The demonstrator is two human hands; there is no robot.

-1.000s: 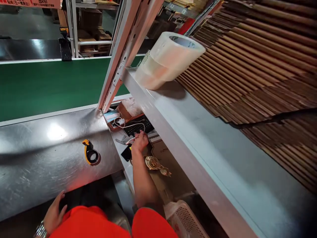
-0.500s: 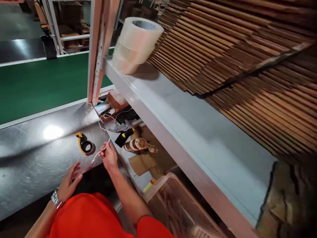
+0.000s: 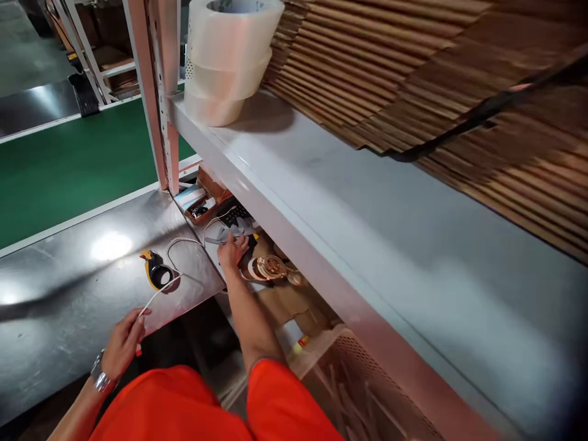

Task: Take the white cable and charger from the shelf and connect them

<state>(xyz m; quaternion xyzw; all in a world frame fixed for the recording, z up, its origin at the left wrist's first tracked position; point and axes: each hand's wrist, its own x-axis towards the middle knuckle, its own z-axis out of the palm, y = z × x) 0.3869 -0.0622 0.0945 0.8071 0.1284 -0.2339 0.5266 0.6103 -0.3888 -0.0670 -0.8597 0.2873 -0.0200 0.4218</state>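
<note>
Left hand (image 3: pixel 122 344): pinching the white cable (image 3: pixel 153 299).
Right hand (image 3: pixel 232 252): lying near the black keyboard (image 3: pixel 239 215); cannot tell whether gripping.
White cable: looping across the metal desk (image 3: pixel 55 275), running past the tape dispenser (image 3: pixel 150 267).

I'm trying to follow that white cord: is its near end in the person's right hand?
No, the white cord runs across the metal table into the left hand's grip.

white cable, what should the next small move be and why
I'd probably raise the left hand slightly, lifting the cable clear of the tape dispenser: the hand already pinches the cable, which runs across the dispenser and could snag there if pulled.
</note>
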